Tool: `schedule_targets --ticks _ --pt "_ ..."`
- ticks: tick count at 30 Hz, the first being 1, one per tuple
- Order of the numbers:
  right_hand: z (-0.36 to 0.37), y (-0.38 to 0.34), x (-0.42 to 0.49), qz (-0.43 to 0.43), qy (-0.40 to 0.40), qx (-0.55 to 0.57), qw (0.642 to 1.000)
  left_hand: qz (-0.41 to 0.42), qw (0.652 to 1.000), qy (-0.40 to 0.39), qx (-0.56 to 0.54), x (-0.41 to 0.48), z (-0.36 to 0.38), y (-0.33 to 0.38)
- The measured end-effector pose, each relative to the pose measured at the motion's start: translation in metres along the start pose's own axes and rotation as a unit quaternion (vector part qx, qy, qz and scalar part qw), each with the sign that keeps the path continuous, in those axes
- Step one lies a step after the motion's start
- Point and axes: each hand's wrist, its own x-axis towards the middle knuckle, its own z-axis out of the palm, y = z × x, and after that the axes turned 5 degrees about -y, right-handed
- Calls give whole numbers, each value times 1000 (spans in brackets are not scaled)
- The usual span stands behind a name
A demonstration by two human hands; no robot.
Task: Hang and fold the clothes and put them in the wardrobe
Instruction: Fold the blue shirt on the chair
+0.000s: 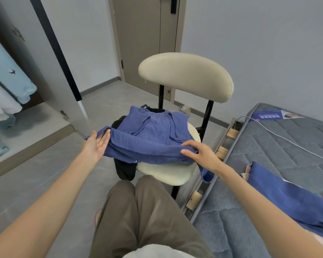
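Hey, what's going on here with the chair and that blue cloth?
A person is folding a blue garment that lies over a black garment on the seat of the cream chair. The left hand is open against the left end of the near fold; the right hand pinches its right end. Another blue cloth lies on the mattress; light blue clothes hang in the wardrobe.

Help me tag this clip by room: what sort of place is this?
Most likely a bedroom: a bare mattress lies at the right, an open wardrobe with clothes hanging in it stands at the left, and a closed door is straight ahead.
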Motion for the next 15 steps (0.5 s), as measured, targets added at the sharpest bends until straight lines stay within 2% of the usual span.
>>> schedule_targets --ticks 3,6,11,15 --pt "0 4 -4 5 51 12 999 7 1000 5 -11 3 -4 2" --pt "-4 16 -8 38 81 -28 996 28 999 15 18 3 -8 4" --pt "-5 29 -14 69 13 -166 984 20 1000 13 20 2 -10 1" --pt "-3 29 -6 73 15 -244 967 5 999 2 43 4 -5 -1"
